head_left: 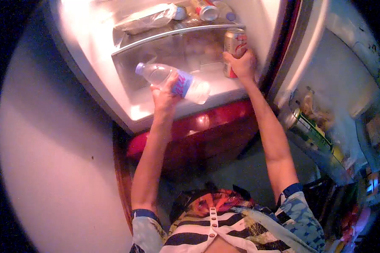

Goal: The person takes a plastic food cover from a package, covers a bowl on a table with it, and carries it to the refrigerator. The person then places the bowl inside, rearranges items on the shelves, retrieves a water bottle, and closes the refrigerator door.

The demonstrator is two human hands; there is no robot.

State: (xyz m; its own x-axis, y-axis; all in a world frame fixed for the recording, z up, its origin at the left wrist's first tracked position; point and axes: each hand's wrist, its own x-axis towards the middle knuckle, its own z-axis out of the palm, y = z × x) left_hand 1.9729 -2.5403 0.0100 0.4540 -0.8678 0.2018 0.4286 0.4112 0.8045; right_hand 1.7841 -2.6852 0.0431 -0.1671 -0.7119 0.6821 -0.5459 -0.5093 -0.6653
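Observation:
My left hand (166,92) is closed around a clear plastic water bottle (158,74) with a blue and pink label. The bottle tilts nearly sideways, its pale cap toward the upper left, in front of the lower part of the open fridge. On the right, my right hand (242,65) grips a tall gold and red drink can (234,39), which is upright beside the fridge's inner right wall. Whether the can's base touches the fridge floor, I cannot tell. Behind both is a clear drawer (156,52) with blurred contents.
On the shelf (173,32) above lie a plastic-wrapped package (145,19), a red and silver can (207,12) and a bottle with a blue cap (230,16). The open fridge door (346,71) on the right holds bags and a green can (312,128). A pale wall (55,139) stands left.

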